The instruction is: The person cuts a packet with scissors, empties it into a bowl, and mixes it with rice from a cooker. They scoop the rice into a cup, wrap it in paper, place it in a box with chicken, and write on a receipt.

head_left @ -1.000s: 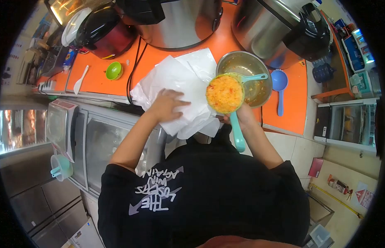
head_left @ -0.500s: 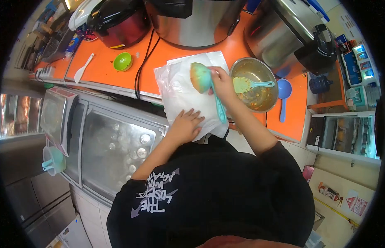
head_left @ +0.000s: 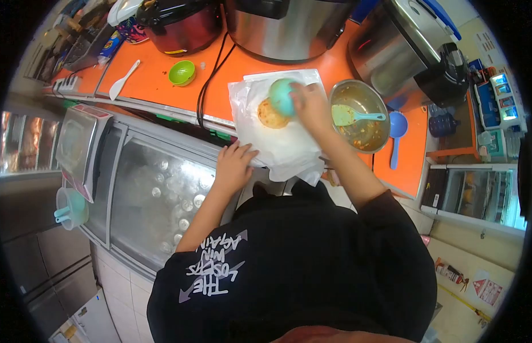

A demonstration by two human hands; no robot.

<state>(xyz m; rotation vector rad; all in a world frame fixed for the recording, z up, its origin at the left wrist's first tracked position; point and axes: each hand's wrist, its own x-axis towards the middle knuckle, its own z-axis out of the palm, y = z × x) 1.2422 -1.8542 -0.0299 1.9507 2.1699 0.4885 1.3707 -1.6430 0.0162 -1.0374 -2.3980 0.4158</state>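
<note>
My right hand [head_left: 310,107] is closed around a round turquoise scoop [head_left: 283,98], blurred by motion, above the white paper and plastic sheets [head_left: 280,150]. Partly covered by the scoop, a round golden-brown food piece [head_left: 271,115] lies on the sheets. At the lower left edge of the sheets rests my left hand [head_left: 234,166], fingers spread, with nothing in it. To the right, a metal bowl [head_left: 376,138] with food bits inside holds a pale green paddle [head_left: 346,115].
Large cookers [head_left: 286,28] line the back of the orange counter [head_left: 217,86]. A green bowl [head_left: 182,73], white spatula [head_left: 126,79] and black cable [head_left: 206,94] are at the left, a blue ladle [head_left: 397,131] at the right. A glass-topped freezer [head_left: 152,200] stands lower left.
The scoop has tilted and its handle no longer shows below my right hand. The golden-brown food now shows on the sheets. My left hand has shifted left to the sheets' edge.
</note>
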